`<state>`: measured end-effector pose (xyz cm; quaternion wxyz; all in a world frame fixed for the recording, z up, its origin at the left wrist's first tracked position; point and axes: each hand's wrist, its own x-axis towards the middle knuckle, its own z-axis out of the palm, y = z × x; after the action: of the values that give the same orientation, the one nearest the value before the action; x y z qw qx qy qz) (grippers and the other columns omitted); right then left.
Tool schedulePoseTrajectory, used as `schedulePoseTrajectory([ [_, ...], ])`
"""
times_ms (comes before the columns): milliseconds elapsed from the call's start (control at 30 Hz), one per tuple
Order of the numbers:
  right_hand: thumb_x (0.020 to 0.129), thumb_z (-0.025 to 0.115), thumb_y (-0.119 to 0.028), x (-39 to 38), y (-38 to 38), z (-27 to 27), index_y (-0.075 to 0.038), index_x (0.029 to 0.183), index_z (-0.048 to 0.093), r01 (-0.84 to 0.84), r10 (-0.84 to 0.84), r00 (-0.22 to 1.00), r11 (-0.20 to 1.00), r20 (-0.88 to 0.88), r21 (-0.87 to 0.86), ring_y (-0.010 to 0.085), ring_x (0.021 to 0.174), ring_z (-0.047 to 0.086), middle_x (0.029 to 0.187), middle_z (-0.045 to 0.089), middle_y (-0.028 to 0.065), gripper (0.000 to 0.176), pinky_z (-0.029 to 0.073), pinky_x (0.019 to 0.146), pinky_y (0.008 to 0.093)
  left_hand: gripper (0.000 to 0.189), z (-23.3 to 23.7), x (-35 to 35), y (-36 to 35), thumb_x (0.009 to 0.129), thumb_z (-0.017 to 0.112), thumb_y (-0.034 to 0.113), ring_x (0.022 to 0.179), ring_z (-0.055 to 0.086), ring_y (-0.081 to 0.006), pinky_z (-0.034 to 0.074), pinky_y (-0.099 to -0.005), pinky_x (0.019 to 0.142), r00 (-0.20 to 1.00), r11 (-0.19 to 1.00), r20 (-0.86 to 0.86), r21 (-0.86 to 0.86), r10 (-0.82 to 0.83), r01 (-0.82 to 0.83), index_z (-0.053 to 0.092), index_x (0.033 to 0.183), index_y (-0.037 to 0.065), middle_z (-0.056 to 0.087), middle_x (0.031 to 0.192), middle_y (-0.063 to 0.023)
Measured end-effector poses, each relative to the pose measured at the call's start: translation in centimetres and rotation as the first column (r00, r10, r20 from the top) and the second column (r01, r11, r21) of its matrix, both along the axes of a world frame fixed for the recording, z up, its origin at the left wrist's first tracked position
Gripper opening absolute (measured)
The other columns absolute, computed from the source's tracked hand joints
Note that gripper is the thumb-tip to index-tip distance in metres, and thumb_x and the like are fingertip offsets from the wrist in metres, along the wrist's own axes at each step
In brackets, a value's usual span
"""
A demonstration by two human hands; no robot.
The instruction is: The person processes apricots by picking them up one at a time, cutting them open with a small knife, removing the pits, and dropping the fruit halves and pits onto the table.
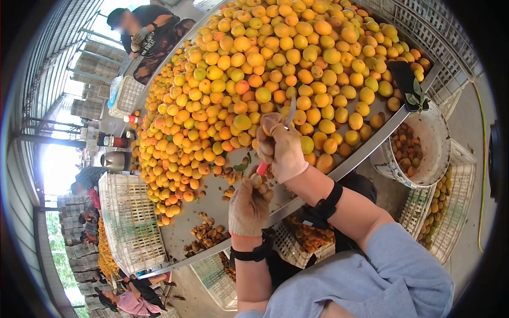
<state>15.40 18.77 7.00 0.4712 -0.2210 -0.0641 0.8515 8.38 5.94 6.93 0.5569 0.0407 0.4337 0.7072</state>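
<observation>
My right hand (282,151), in a worn beige glove, is closed around a knife (292,110). Its curved blade sticks up past my fingers, and its red handle end shows below the fist. Just under that handle, my left hand (248,208), gloved too, has its fingers curled together; what they hold, if anything, is hidden. Both hands are above the near part of a metal table (233,191). Beyond them spreads a large heap of apricots (228,90). Dark, pulpy fruit scraps (209,232) lie on the metal left of my left hand.
A white bucket (444,153) of fruit pieces stands at the right, beside a crate (462,204) of apricots. Leaves lie on a black flat object (405,79) at the table corner. Another crate (132,222) stands left. A person (154,40) works across the table; others sit farther left.
</observation>
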Motion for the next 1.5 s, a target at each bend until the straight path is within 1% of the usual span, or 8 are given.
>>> schedulePoseTrajectory([
  [133,0.094,0.051,-0.018,-0.3,0.8,-0.6,-0.009,0.095,0.051,0.054,-0.047,0.997,0.991,0.055,-0.119,0.0096,0.042,0.033,0.070,0.053,0.0047,0.009,0.026,0.037,0.0257,0.024,-0.4,-1.6,0.0,0.092,0.058,0.013,0.079,0.057,-0.0137,0.049,-0.0265,0.069,0.949,0.983,-0.272,-0.039,0.161,-0.178,0.057,0.111,-0.003,0.061,0.093,-0.0084],
  [200,0.090,0.054,-0.008,-0.9,0.8,-1.2,-0.007,0.095,0.054,0.035,-0.171,0.934,0.918,0.315,0.396,0.0089,0.055,0.045,0.073,0.056,0.0047,0.005,0.037,0.048,0.0242,0.034,-0.4,-2.3,-0.4,0.090,0.058,0.010,0.079,0.056,-0.0117,0.047,-0.0265,0.067,0.315,0.927,-0.946,-0.186,-0.079,-0.326,0.052,0.121,-0.003,0.060,0.097,-0.0073],
  [500,0.076,0.072,-0.014,-1.1,-3.1,-1.1,-0.007,0.104,0.064,-0.578,-0.276,0.750,0.170,0.602,0.798,0.0233,0.078,0.066,0.087,0.067,0.0101,0.030,0.052,0.069,0.0297,0.035,2.4,-0.6,-0.2,0.098,0.040,0.041,0.071,0.054,-0.0081,0.040,-0.0205,0.048,0.968,0.948,-0.035,-0.196,0.250,-0.252,0.055,0.111,0.012,0.062,0.101,-0.0004],
  [633,0.088,0.062,-0.015,-0.6,-0.5,-1.1,-0.002,0.108,0.062,-0.150,-0.189,0.904,0.701,0.384,0.697,0.0112,0.070,0.061,0.081,0.066,0.0049,0.023,0.049,0.061,0.0235,0.015,1.4,-2.0,-5.7,0.089,0.053,0.012,0.083,0.061,-0.0112,0.047,-0.0242,0.055,0.286,0.872,-0.824,-0.459,-0.490,0.173,0.059,0.102,0.006,0.063,0.096,-0.0004],
  [667,0.088,0.062,-0.015,0.1,0.2,-0.4,-0.002,0.108,0.062,-0.152,-0.185,0.905,0.701,0.384,0.697,0.0112,0.070,0.061,0.081,0.066,0.0049,0.023,0.049,0.061,0.0235,0.023,1.2,-1.7,-6.6,0.083,0.055,0.002,0.086,0.061,-0.0130,0.049,-0.0269,0.064,0.798,0.906,-0.441,-0.298,-0.411,0.301,0.061,0.105,0.004,0.065,0.095,-0.0021],
  [767,0.091,0.058,-0.014,2.0,1.2,1.8,-0.001,0.108,0.061,-0.320,0.063,0.834,0.865,0.549,0.387,0.0039,0.058,0.053,0.073,0.061,0.0012,0.021,0.043,0.050,0.0189,0.033,5.8,-0.6,-5.5,0.083,0.056,0.007,0.081,0.060,-0.0144,0.048,-0.0268,0.070,0.504,0.809,-0.635,-0.419,-0.585,0.411,0.061,0.116,0.004,0.065,0.096,-0.0044],
  [1200,0.089,0.058,-0.012,1.7,0.9,2.0,0.001,0.107,0.060,-0.497,0.241,0.739,0.825,0.629,0.268,0.0077,0.069,0.056,0.078,0.062,0.0046,0.022,0.046,0.062,0.0217,0.028,-6.0,-15.1,2.9,0.084,0.056,0.018,0.072,0.064,-0.0240,0.051,-0.0334,0.066,-0.028,0.640,-0.690,-0.656,-0.724,-0.400,0.067,0.105,0.002,0.067,0.083,-0.0183],
  [1500,0.085,0.060,-0.009,0.0,-1.6,1.5,-0.001,0.101,0.063,-0.793,0.215,0.526,0.474,0.823,0.383,0.0106,0.075,0.060,0.081,0.064,0.0051,0.019,0.049,0.069,0.0255,0.035,-0.4,-10.3,-1.0,0.088,0.053,0.001,0.095,0.062,-0.0244,0.051,-0.0402,0.088,0.958,0.981,-0.286,0.188,0.010,0.046,0.055,0.123,-0.002,0.061,0.112,-0.0148],
])
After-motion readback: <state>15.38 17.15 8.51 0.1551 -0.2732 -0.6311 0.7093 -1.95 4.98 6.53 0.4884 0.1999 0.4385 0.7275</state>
